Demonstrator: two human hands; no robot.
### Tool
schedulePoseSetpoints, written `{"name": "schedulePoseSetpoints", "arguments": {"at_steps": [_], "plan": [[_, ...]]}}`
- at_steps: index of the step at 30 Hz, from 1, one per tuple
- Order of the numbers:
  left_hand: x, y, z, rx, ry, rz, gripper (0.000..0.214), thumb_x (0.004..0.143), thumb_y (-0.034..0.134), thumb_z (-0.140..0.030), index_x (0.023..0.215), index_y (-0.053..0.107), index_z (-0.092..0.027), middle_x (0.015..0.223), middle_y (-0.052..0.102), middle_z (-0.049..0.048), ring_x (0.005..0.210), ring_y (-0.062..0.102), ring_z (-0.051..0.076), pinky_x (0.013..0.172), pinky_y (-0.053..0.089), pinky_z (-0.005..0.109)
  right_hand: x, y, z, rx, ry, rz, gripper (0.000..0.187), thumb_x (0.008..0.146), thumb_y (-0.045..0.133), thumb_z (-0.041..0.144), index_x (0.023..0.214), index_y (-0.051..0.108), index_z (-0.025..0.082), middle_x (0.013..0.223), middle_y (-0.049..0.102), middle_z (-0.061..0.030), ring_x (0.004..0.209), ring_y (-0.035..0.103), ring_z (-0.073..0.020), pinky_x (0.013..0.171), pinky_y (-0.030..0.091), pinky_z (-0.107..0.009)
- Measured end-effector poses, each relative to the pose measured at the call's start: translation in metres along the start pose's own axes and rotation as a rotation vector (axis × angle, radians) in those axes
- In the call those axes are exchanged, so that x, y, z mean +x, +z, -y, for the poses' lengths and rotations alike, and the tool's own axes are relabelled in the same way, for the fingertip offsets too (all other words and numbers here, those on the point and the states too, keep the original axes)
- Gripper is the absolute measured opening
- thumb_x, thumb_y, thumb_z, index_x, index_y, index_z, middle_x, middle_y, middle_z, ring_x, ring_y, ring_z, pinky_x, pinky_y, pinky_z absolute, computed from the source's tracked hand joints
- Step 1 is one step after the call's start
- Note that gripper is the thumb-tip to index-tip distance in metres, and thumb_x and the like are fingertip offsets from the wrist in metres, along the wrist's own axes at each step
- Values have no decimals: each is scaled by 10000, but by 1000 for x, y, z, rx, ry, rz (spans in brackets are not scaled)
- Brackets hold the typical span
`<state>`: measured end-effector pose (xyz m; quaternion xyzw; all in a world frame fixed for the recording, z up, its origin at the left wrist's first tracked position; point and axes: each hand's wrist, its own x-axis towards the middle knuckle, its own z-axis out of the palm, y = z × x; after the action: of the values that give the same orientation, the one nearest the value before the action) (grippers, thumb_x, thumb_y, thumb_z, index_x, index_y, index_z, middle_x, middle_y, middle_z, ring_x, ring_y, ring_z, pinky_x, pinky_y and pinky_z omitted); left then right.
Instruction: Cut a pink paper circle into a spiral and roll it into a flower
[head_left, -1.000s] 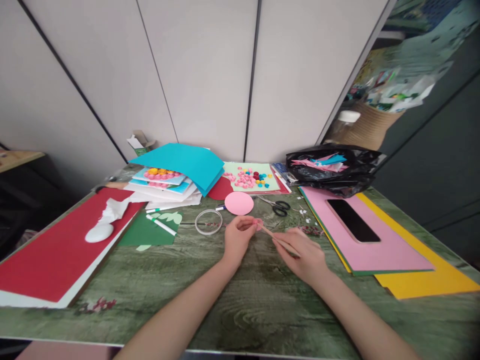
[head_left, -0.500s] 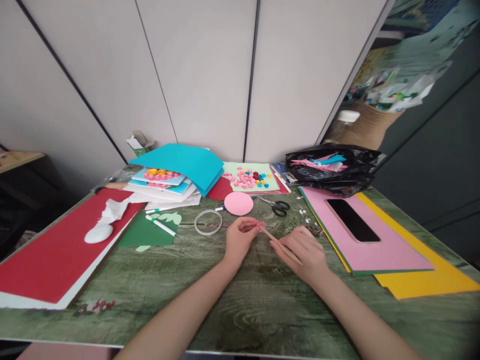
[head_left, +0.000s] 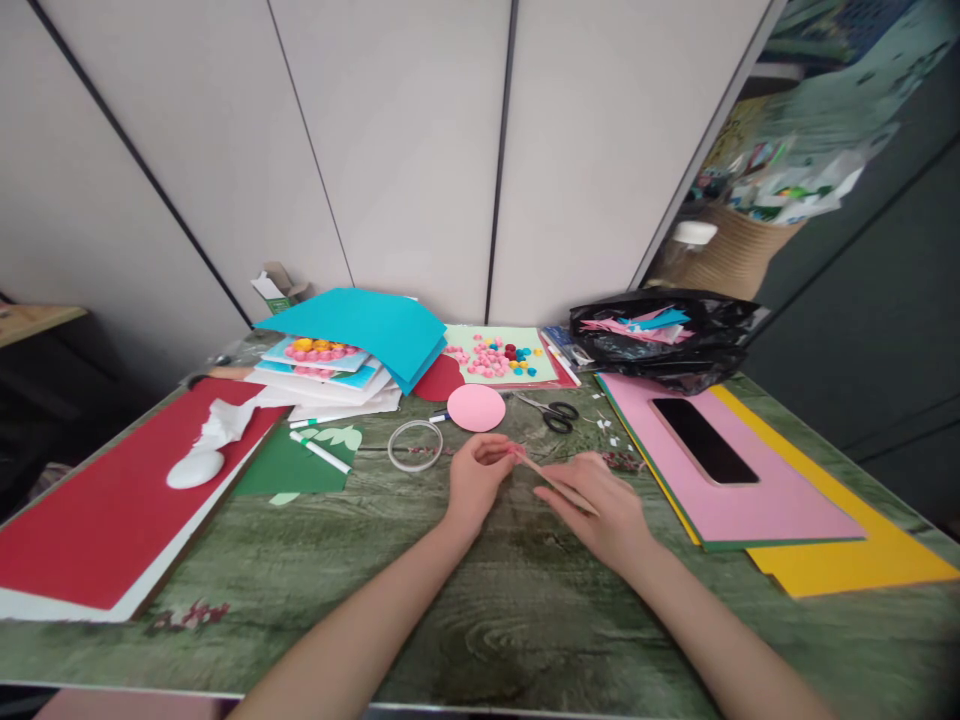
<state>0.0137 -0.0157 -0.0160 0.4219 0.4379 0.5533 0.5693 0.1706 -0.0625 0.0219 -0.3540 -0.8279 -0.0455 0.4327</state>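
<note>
My left hand [head_left: 474, 478] is closed in a pinch on a small pink paper coil [head_left: 514, 451] at the tip of a thin wooden stick [head_left: 559, 482]. My right hand [head_left: 600, 505] is closed round the stick's lower part, low over the green wood-grain table [head_left: 420, 590]. Just beyond the hands lie a pink paper circle [head_left: 477, 407] and a clear tape ring [head_left: 416, 445].
Black scissors [head_left: 555, 412] lie behind my right hand. A pale green card with several rolled paper pieces [head_left: 501, 358] sits at the back, beside a blue-topped paper stack [head_left: 352, 340]. Red sheet [head_left: 97, 500] left; pink sheet with a phone [head_left: 705, 440] and yellow sheet [head_left: 862, 560] right; black bag [head_left: 660, 335] behind.
Both hands stay in place on the stick and coil; my right hand's fingers have shifted slightly along the stick. Nothing else has moved.
</note>
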Motion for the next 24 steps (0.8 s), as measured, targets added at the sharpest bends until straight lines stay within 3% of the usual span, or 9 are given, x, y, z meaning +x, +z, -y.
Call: {"name": "schedulePoseSetpoints", "arguments": {"at_steps": [8, 18, 24], "plan": [[-1, 1, -2, -15, 12, -2, 233, 622, 711, -154, 829, 608, -128, 861, 704, 92, 831, 670, 186, 837, 502, 340, -3, 2, -3, -45, -51, -60, 175, 774, 611, 70, 906, 584, 181, 702, 658, -19, 642, 589, -139, 680, 457, -314], [-2, 1, 1, -26, 3, -5, 230, 609, 718, -156, 814, 616, -129, 866, 704, 92, 816, 665, 178, 813, 503, 321, -6, 2, -5, -144, -85, -19, 100, 768, 649, 132, 780, 562, 179, 597, 597, 5, 580, 518, -126, 641, 405, -304], [0, -1, 2, -23, 7, -7, 237, 607, 720, -160, 819, 618, -133, 841, 708, 85, 800, 666, 173, 802, 501, 312, -4, 1, -3, -39, -40, 5, 175, 767, 647, 117, 910, 563, 174, 711, 636, -18, 648, 551, -132, 669, 422, -306]]}}
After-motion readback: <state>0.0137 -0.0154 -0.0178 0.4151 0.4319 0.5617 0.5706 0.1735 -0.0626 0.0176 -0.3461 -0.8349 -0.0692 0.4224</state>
